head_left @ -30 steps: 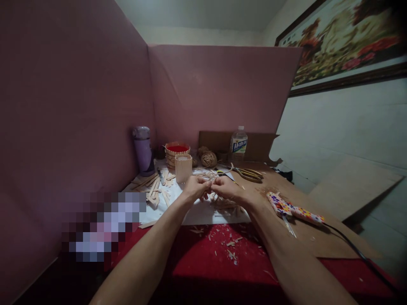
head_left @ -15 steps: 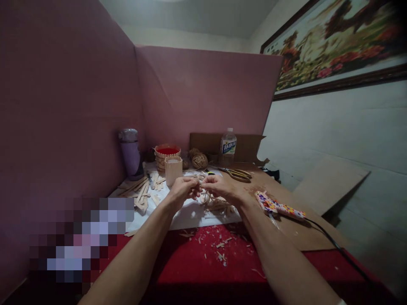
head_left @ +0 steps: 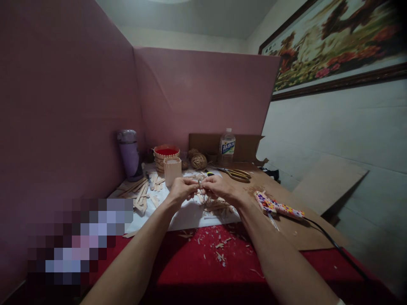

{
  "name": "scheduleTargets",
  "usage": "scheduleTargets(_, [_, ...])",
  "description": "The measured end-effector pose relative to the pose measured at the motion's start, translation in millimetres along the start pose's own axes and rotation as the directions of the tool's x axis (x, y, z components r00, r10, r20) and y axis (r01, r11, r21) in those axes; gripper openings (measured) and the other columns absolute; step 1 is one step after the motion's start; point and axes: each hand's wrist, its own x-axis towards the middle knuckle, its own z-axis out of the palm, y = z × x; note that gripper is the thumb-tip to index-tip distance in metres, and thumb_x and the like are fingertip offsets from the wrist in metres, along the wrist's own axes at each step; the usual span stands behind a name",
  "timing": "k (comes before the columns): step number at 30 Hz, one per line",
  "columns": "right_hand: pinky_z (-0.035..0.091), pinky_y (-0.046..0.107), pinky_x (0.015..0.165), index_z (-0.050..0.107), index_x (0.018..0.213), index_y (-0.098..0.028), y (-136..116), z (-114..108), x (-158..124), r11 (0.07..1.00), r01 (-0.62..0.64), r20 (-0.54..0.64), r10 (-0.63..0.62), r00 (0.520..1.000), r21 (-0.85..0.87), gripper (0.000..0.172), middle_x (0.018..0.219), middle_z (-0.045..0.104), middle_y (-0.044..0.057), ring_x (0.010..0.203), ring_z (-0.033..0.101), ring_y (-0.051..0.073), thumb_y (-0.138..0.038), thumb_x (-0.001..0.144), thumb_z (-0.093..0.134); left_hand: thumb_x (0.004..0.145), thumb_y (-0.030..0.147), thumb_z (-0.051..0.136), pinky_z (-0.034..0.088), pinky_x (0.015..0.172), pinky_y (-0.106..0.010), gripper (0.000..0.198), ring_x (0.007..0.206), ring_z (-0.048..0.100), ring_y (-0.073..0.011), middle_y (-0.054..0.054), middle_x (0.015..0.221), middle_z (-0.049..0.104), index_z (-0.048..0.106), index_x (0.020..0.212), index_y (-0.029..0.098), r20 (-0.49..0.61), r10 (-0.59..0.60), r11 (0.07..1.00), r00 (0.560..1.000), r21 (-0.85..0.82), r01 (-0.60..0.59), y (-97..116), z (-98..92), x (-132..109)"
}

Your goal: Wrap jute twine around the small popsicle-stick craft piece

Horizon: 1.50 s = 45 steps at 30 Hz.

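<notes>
My left hand (head_left: 184, 188) and my right hand (head_left: 218, 186) meet fingertip to fingertip above the white sheet. Both are closed in a pinch on a thin brownish strand of twine (head_left: 200, 183), small and partly hidden by the fingers. Just behind my left hand stands a pale wooden-stick cup (head_left: 172, 173), upright. Below my right hand lies a heap of wooden slivers (head_left: 219, 206). A ball of twine (head_left: 199, 161) rests farther back.
A flower-patterned glue gun (head_left: 276, 205) with a black cord lies right on the cardboard (head_left: 308, 237). Scissors (head_left: 237, 174), a water bottle (head_left: 228, 146), a red-lined basket (head_left: 166, 159) and a purple tumbler (head_left: 130, 154) stand or lie behind. Craft sticks (head_left: 141, 195) are scattered left.
My fingertips have shifted slightly, with a little more of the strand showing between them. The view has moved a touch; the things on the table stay put.
</notes>
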Motion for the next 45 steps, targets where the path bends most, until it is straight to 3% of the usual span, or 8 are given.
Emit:
scheduleTargets(13, [0.028, 0.018, 0.044, 0.053, 0.056, -0.013, -4.0, -4.2, -1.1, 0.952, 0.095, -0.078, -0.123, 0.989, -0.290, 0.016, 0.048, 0.045, -0.003, 0.045, 0.037, 0.006, -0.022, 0.069, 0.047, 0.056, 0.030, 0.067, 0.014, 0.037, -0.018, 0.024, 0.034, 0.028, -0.0011, 0.005, 0.040, 0.039, 0.055, 0.053, 0.010, 0.080, -0.134, 0.987, 0.988, -0.080, 0.141, 7.6, -0.9, -6.3])
scheduleTargets(19, [0.024, 0.021, 0.048, 0.055, 0.057, -0.014, -3.7, -5.0, 0.0, 0.832, 0.031, -0.280, -0.221, 0.934, -0.554, 0.020, 0.054, 0.050, 0.000, 0.051, 0.038, 0.009, -0.029, 0.069, 0.050, 0.054, 0.026, 0.066, 0.015, 0.036, -0.018, 0.019, 0.032, 0.031, -0.0025, 0.005, 0.038, 0.041, 0.056, 0.054, 0.010, -0.093, -0.155, 0.988, 0.983, -0.010, 0.155, -2.5, -1.0, 2.5])
scheduleTargets(23, [0.028, 0.020, 0.046, 0.056, 0.058, -0.014, -13.1, 3.4, -5.0, 0.936, 0.066, -0.159, -0.128, 0.979, -0.347, 0.020, 0.051, 0.051, 0.000, 0.048, 0.042, 0.009, -0.030, 0.069, 0.052, 0.056, 0.025, 0.065, 0.016, 0.033, -0.017, 0.018, 0.030, 0.033, -0.0027, 0.002, 0.043, 0.050, 0.055, 0.055, 0.010, -0.217, -0.150, 0.988, 0.964, -0.079, 0.136, -4.1, -2.6, 3.5])
scheduleTargets(27, [0.030, 0.020, 0.044, 0.056, 0.056, -0.014, -6.1, 15.2, -4.3, 0.977, 0.036, 0.026, -0.031, 0.999, -0.211, 0.017, 0.047, 0.051, 0.000, 0.043, 0.043, 0.008, -0.026, 0.068, 0.051, 0.058, 0.020, 0.061, 0.018, 0.032, -0.015, 0.011, 0.035, 0.041, -0.0035, -0.002, 0.053, 0.056, 0.056, 0.061, 0.010, -0.140, -0.195, 0.950, 0.971, -0.273, 0.152, -1.9, -5.6, 1.7])
scheduleTargets(31, [0.025, 0.022, 0.045, 0.056, 0.048, -0.015, 3.0, 12.0, -2.0, 0.870, -0.005, -0.138, -0.073, 0.988, -0.492, 0.023, 0.045, 0.050, 0.000, 0.045, 0.041, 0.009, -0.031, 0.065, 0.056, 0.058, 0.012, 0.061, 0.018, 0.031, -0.013, 0.008, 0.037, 0.040, -0.0021, -0.001, 0.053, 0.054, 0.053, 0.059, 0.010, -0.068, -0.225, 0.890, 0.972, -0.420, 0.177, 1.8, -6.8, 1.5])
scheduleTargets(35, [0.027, 0.022, 0.050, 0.061, 0.056, -0.016, -1.6, 7.7, 0.5, 0.841, -0.020, -0.444, -0.265, 0.856, -0.540, 0.030, 0.055, 0.055, 0.003, 0.054, 0.046, 0.011, -0.039, 0.072, 0.050, 0.060, 0.008, 0.059, 0.019, 0.030, -0.012, 0.006, 0.036, 0.040, -0.0020, -0.001, 0.050, 0.052, 0.054, 0.058, 0.010, -0.081, -0.259, 0.879, 0.962, -0.434, 0.200, 3.0, -5.0, 2.1])
scheduleTargets(40, [0.030, 0.021, 0.047, 0.060, 0.065, -0.015, 2.8, 18.2, 9.5, 0.963, 0.132, -0.216, -0.185, 0.959, -0.237, 0.032, 0.057, 0.055, 0.001, 0.048, 0.045, 0.010, -0.037, 0.078, 0.040, 0.060, 0.013, 0.063, 0.022, 0.032, -0.013, 0.007, 0.036, 0.041, -0.0023, -0.001, 0.049, 0.054, 0.058, 0.063, 0.008, -0.042, -0.226, 0.900, 0.973, -0.392, 0.192, 2.5, 0.8, -0.6])
scheduleTargets(45, [0.025, 0.020, 0.046, 0.050, 0.050, -0.014, 7.5, 15.0, 10.5, 0.922, 0.117, -0.249, -0.219, 0.944, -0.368, 0.030, 0.049, 0.045, -0.002, 0.048, 0.037, 0.008, -0.033, 0.073, 0.046, 0.054, 0.022, 0.070, 0.023, 0.035, -0.014, 0.020, 0.035, 0.041, -0.0024, -0.001, 0.051, 0.056, 0.059, 0.065, 0.008, -0.046, -0.195, 0.943, 0.980, -0.283, 0.174, 1.3, 3.5, -2.6])
